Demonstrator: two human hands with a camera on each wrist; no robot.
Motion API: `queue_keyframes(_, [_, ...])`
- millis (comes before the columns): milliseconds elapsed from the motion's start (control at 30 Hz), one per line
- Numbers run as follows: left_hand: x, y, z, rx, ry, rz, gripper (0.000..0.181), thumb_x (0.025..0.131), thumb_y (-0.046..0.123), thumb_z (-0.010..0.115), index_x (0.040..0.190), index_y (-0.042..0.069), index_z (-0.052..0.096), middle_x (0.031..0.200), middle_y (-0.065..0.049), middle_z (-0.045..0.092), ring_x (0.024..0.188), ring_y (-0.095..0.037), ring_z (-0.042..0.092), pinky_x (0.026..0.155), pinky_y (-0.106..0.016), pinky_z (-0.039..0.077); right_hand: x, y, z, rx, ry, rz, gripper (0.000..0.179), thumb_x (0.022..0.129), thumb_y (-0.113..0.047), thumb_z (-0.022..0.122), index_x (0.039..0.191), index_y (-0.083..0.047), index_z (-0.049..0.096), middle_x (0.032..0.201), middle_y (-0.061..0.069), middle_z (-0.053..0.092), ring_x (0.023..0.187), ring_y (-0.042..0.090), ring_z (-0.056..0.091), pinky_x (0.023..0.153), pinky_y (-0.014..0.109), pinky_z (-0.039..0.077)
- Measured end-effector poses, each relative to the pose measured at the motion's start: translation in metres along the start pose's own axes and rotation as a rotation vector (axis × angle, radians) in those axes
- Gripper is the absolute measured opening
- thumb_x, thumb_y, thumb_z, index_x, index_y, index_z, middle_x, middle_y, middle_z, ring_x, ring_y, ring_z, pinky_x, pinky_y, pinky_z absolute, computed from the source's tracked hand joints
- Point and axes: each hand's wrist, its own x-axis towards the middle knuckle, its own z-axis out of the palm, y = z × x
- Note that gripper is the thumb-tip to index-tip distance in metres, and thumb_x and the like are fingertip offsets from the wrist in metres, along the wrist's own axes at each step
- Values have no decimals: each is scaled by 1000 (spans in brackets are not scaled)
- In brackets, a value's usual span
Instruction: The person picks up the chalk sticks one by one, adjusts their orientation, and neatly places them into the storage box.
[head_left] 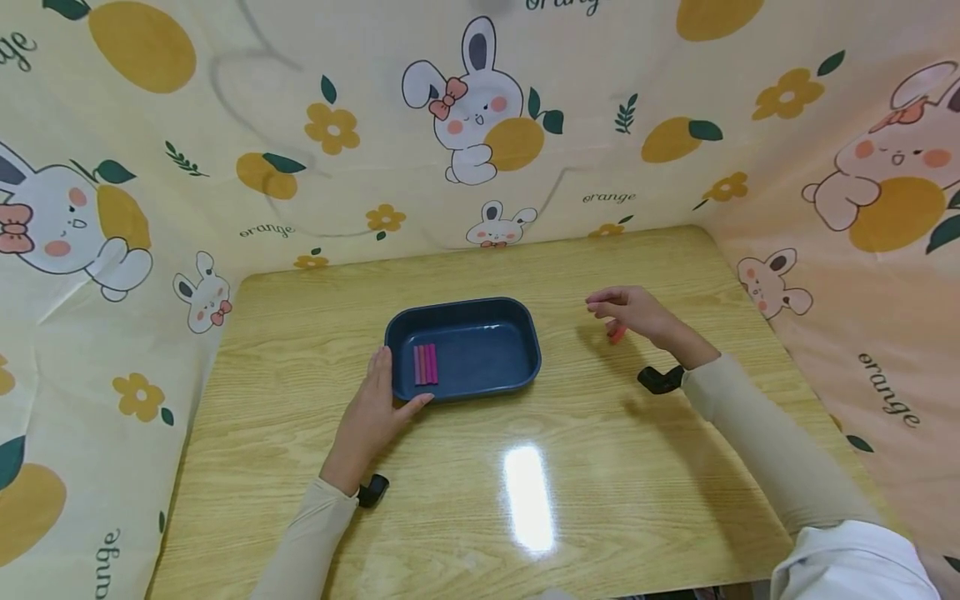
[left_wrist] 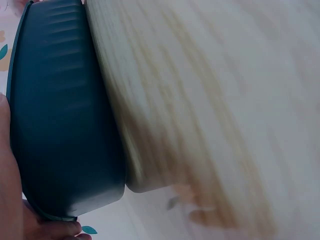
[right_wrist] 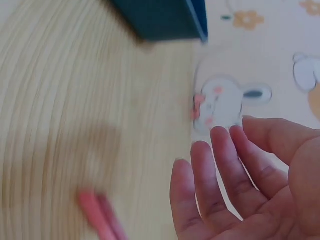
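A dark blue rectangular tray lies on the table. Inside its left end, several short pink and magenta sticks stand side by side in a row. My left hand holds the tray's near left corner, fingers along the left side and thumb at the front rim. The left wrist view shows the tray's outer wall close up. Right of the tray, my right hand hovers above the table with nothing in its fingers. Below it lie pinkish-red sticks, partly hidden by the hand in the head view.
The wood-grain table is bordered at the back and sides by a cloth printed with rabbits and oranges. Black wrist cameras are worn on the left wrist and right wrist.
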Motion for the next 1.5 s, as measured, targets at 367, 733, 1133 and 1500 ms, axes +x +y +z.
queue_keyframes(367, [1, 1, -2, -1, -23, -24, 107, 79, 76, 40, 149, 4, 3, 153, -17, 11, 140, -25, 10, 107, -45, 25, -10, 22, -32, -368, 67, -116, 35, 96, -23, 54, 117, 3, 59, 110, 18, 62, 108, 33, 53, 91, 52, 38])
queue_keyframes(733, [0, 0, -1, -10, -7, -10, 107, 79, 76, 41, 149, 3, 5, 153, -16, 11, 140, -26, 11, 106, -45, 26, -10, 40, -37, -549, 15, -183, 20, 93, -6, 55, 109, 2, 64, 110, 20, 62, 110, 38, 51, 87, 54, 41])
queue_keyframes(1133, [1, 0, -1, -18, -10, -15, 107, 79, 75, 42, 149, 3, 5, 153, -16, 11, 140, -25, 10, 107, -44, 24, 0, 61, -31, -663, -34, -449, 20, 78, 1, 72, 97, -6, 71, 96, 10, 67, 88, 28, 58, 78, 48, 44])
queue_keyframes(1500, [1, 1, -2, -17, -7, -1, 105, 81, 72, 45, 149, 2, 5, 153, -18, 12, 140, -29, 11, 106, -46, 25, 3, 63, -31, -782, -45, -338, 21, 81, -18, 73, 101, -16, 72, 98, 2, 63, 95, 24, 50, 84, 47, 35])
